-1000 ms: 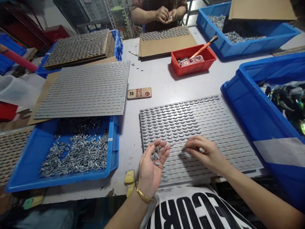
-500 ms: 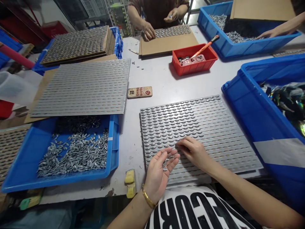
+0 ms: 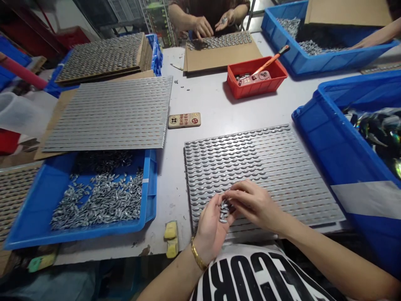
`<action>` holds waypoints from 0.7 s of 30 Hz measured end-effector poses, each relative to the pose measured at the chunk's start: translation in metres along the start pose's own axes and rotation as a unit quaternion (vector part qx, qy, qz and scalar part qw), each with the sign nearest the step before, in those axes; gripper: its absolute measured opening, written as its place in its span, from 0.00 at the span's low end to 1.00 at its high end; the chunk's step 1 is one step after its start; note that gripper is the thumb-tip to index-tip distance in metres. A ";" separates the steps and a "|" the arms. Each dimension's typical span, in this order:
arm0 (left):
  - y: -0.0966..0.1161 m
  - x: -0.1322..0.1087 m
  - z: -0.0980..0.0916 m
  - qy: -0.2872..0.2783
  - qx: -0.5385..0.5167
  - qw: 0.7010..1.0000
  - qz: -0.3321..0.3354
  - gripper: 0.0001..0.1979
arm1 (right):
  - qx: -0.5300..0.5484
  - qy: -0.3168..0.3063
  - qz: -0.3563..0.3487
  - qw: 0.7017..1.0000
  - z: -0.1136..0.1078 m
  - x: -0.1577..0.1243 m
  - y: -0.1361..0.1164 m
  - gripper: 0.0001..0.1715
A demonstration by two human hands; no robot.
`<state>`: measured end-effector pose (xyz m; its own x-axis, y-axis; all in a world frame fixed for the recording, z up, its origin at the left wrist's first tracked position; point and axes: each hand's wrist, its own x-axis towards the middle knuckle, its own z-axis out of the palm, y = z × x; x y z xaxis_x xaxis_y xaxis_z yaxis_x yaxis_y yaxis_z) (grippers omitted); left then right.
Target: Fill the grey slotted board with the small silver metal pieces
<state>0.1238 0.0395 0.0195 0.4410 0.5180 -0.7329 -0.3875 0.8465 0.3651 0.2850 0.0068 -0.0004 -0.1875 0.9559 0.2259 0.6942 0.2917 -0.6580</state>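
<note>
My left hand [image 3: 211, 225] is cupped, palm up, and holds a small heap of almond-shaped silver metal pieces [image 3: 224, 211]. My right hand [image 3: 255, 205] is directly beside it, with its fingertips reaching to that heap. Whether those fingers pinch a piece is hidden. Both hands are over the lower edge of a grey slotted metal sheet [image 3: 260, 171], which lies on the table. Rows of the same silver pieces sit in its slots, and its lower rows are partly hidden by my hands.
A blue tray [image 3: 78, 238] of loose silver pieces is at my left, below a filled metal sheet [image 3: 106, 113]. A large blue bin [image 3: 332, 142] is at my right. Across the table are a red crate [image 3: 257, 85], a patterned phone [image 3: 184, 120] and a co-worker's hands [image 3: 203, 27].
My hands have come together. My right hand has moved left to the heap in my left palm, and the cupped left hand has shifted right. The co-worker's hand has moved onto the far sheet.
</note>
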 end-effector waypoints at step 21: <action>-0.011 0.012 0.021 -0.061 0.092 0.994 -0.021 0.13 | 0.070 -0.012 0.010 0.997 -0.011 -0.014 0.000 0.13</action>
<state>0.1502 0.0388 0.0192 0.5522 0.4837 -0.6790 -0.2171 0.8698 0.4431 0.2955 -0.0063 0.0041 -0.1918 0.9616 0.1963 0.5941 0.2730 -0.7567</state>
